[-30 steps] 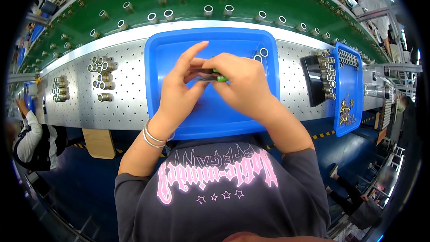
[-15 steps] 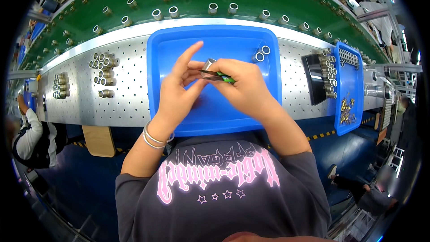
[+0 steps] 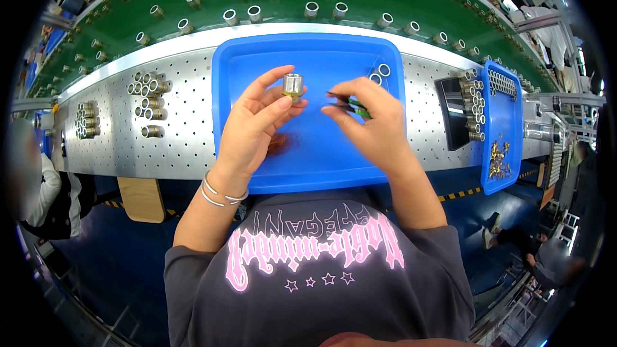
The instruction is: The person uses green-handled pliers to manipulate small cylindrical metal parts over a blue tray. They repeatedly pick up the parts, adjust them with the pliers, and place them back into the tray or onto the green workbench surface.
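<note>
My left hand (image 3: pixel 252 119) pinches a short shiny metal sleeve (image 3: pixel 293 82), upright, with a yellowish lower end, between thumb and fingers. In my right hand (image 3: pixel 379 119) is a small hand tool (image 3: pixel 358 108) with dark, pointed tips and a green part; its exact kind is unclear. The tips point at the sleeve but stand apart from it. Both hands are over a blue tray (image 3: pixel 308 184). Two metal rings or sleeves (image 3: pixel 384 70) rest in its far right corner, partly behind my right hand. A reddish-brown patch (image 3: pixel 279 144) shows beside my left wrist.
Beyond the tray, a green conveyor belt (image 3: pixel 283 8) carries many sleeves. Grouped sleeves (image 3: pixel 149 104) stand on the perforated metal bench (image 3: pixel 186 122) to the left. At right are a black holder (image 3: pixel 450 114), more sleeves, and a blue tray (image 3: pixel 486 154) with brass-coloured bits.
My hands have drawn apart: the right one moved right with the tool, away from the sleeve. The sleeve now stands upright in my left hand. Sleeves on the belt have shifted slightly right.
</note>
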`<action>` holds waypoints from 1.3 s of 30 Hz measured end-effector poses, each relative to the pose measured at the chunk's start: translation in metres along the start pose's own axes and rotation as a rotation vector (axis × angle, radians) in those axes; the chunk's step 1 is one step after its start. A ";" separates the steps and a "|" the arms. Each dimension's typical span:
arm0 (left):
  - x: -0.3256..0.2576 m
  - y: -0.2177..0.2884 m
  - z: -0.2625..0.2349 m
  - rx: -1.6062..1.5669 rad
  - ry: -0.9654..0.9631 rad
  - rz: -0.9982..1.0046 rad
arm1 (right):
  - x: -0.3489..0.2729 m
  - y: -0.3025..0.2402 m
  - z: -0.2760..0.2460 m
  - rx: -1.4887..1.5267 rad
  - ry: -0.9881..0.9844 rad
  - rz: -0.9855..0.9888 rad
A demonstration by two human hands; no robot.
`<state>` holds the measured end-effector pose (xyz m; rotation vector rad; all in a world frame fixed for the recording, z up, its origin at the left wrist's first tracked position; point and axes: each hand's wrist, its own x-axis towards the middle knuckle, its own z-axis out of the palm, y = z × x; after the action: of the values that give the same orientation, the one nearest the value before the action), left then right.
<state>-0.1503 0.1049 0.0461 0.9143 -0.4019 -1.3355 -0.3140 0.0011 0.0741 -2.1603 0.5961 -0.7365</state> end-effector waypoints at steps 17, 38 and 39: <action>-0.006 -0.009 0.005 0.156 -0.074 0.005 | 0.023 0.020 -0.008 0.743 0.065 0.331; -0.012 -0.010 0.003 0.139 -0.071 -0.006 | 0.038 0.031 -0.009 1.047 0.353 0.248; -0.011 -0.010 0.002 0.125 -0.050 -0.014 | 0.036 0.027 -0.012 1.052 0.377 0.212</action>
<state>-0.1612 0.1150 0.0422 0.9900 -0.5225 -1.3598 -0.3005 -0.0438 0.0705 -0.9876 0.4538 -1.0397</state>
